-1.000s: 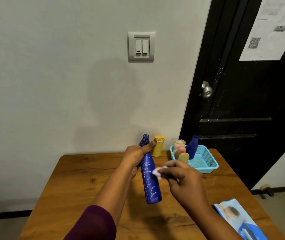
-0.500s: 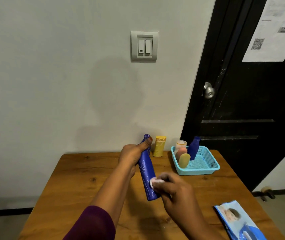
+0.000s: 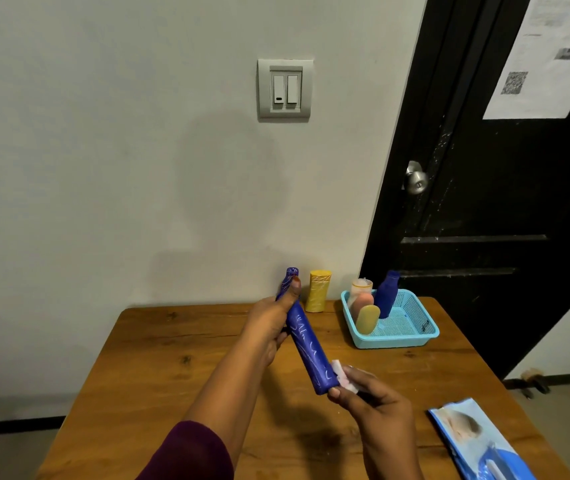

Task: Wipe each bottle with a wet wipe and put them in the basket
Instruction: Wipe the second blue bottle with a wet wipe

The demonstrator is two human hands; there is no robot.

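Note:
My left hand point(image 3: 269, 323) grips the upper part of a tall blue bottle point(image 3: 309, 348) with white scribbles, held tilted above the wooden table point(image 3: 179, 362). My right hand point(image 3: 377, 407) pinches a white wet wipe point(image 3: 344, 377) against the bottle's lower end. A yellow bottle point(image 3: 318, 291) stands on the table by the wall. The light blue basket point(image 3: 411, 336) at the back right holds a dark blue bottle point(image 3: 388, 296), a peach bottle point(image 3: 362, 299) and a yellow bottle point(image 3: 367, 318).
A blue wet-wipe pack point(image 3: 477, 441) lies at the table's front right corner. Behind the table is a white wall with a light switch point(image 3: 284, 90). A black door with a metal knob point(image 3: 415, 180) stands to the right.
My right hand has slid the wipe down the blue bottle from its middle to its lower end. The bottle is tilted more, its base swung toward my right.

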